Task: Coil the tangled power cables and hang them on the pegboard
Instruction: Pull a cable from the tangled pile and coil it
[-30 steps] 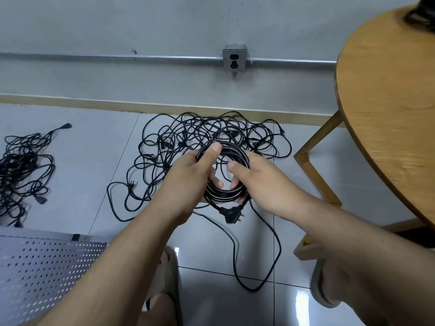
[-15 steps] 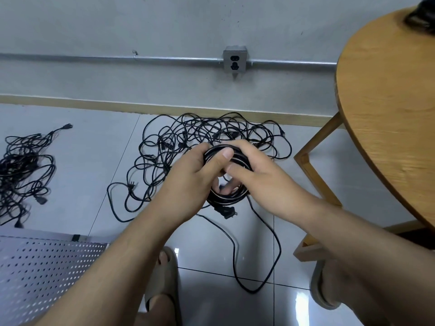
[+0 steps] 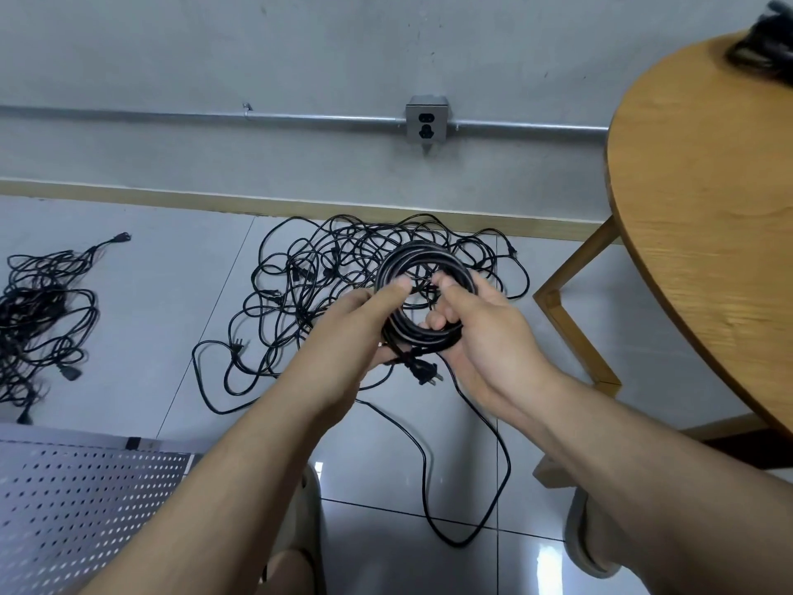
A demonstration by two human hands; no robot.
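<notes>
I hold a round coil of black power cable (image 3: 418,259) in front of me, above the floor. My left hand (image 3: 356,332) grips its left side, thumb laid over the strands. My right hand (image 3: 480,324) grips its right and lower side, fingers curled through the ring. A black plug (image 3: 425,373) dangles under the coil, and a loose loop of the same cable (image 3: 463,541) trails down to the tiles. Behind the coil lies a big tangle of black cables (image 3: 309,285). The grey pegboard (image 3: 64,508) lies flat at the lower left.
A second cable tangle (image 3: 38,311) lies at the far left. A round wooden table (image 3: 708,208) fills the right, its leg frame (image 3: 570,311) close to my right hand, with dark cable (image 3: 764,49) on top. A wall socket (image 3: 426,126) sits on a metal conduit. My sandalled feet stand below.
The coil has tipped up and lifted, so its ring now faces me. My right hand moved from over the top to the coil's right and lower side. The plug swung lower.
</notes>
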